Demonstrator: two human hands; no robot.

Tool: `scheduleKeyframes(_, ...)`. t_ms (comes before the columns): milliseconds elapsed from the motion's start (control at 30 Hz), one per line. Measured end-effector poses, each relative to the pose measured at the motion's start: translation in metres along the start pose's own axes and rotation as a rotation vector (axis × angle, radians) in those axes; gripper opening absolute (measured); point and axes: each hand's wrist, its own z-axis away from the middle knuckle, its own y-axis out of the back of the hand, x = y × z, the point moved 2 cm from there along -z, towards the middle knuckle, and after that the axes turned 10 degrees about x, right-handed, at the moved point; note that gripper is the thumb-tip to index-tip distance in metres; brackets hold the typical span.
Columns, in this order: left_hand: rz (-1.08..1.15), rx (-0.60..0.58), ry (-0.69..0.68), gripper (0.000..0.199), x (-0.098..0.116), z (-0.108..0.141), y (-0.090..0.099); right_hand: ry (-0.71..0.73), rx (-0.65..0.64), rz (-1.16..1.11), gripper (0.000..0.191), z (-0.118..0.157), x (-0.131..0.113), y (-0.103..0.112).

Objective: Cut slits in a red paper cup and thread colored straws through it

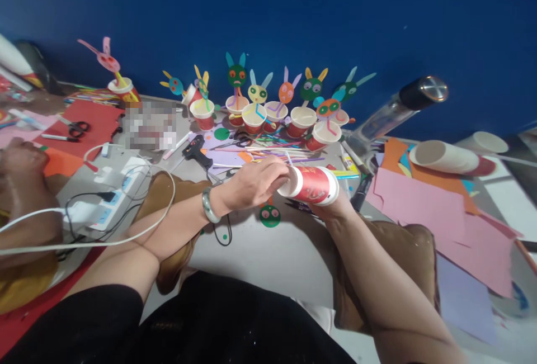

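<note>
My right hand grips a red and white paper cup from below, tipped on its side with its mouth facing left. At that mouth, my left hand has its fingers pressed together. A thin pale strip shows by the fingertips; whether they hold it I cannot tell. On the table below lies a green paper face with pink eyes, its upper part partly hidden by my left hand. A black glue gun rests beyond my left forearm.
Paper cups bearing paper animal heads stand along the blue wall. A clear bottle leans at the right, near pink paper sheets. At left are a power strip with trailing cables, scissors and another person's hand.
</note>
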Motion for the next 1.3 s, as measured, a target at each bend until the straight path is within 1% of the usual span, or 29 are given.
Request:
scheduleKeyframes(133, 0.098, 0.040, 0.077, 0.015, -0.003, -0.002, -0.002, -0.001, 0.018, -0.036, 0.033, 0.001, -0.004, -0.006)
scheduleKeyframes(267, 0.139, 0.065, 0.090, 0.014, -0.005, -0.001, -0.002, 0.001, 0.041, -0.040, 0.033, 0.000, -0.005, -0.005)
scheduleKeyframes(433, 0.172, 0.104, 0.130, 0.013, -0.004, 0.000, -0.002, 0.021, -0.003, -0.042, 0.035, 0.001, -0.009, -0.009)
scheduleKeyframes(500, 0.183, 0.131, 0.159, 0.013, -0.005, 0.001, -0.003, 0.036, 0.005, -0.069, 0.036, 0.001, -0.010, -0.010)
scheduleKeyframes(667, 0.207, 0.204, 0.223, 0.012, -0.007, 0.006, -0.009, 0.052, 0.050, -0.072, 0.041, 0.000, -0.004, -0.007)
scheduleKeyframes(767, 0.238, 0.228, 0.242, 0.010, -0.008, 0.008, -0.011, 0.084, 0.061, -0.081, 0.040, 0.001, -0.003, -0.005)
scheduleKeyframes(833, 0.279, 0.234, 0.253, 0.011, -0.008, 0.009, -0.011, 0.083, 0.043, -0.063, 0.037, 0.001, -0.006, -0.006)
scheduleKeyframes(967, 0.306, 0.234, 0.263, 0.021, -0.005, 0.008, -0.011, 0.055, 0.010, -0.035, 0.036, 0.002, -0.013, -0.009)
scheduleKeyframes(1100, 0.309, 0.253, 0.285, 0.018, -0.004, 0.006, -0.011, 0.049, -0.027, -0.068, 0.035, 0.000, -0.010, -0.007)
scheduleKeyframes(1233, 0.312, 0.242, 0.294, 0.018, -0.002, 0.005, -0.011, 0.078, 0.007, -0.044, 0.036, -0.001, -0.005, -0.003)
scheduleKeyframes(1300, 0.312, 0.232, 0.294, 0.017, -0.002, 0.005, -0.010, 0.082, -0.001, -0.015, 0.038, -0.001, -0.004, -0.003)
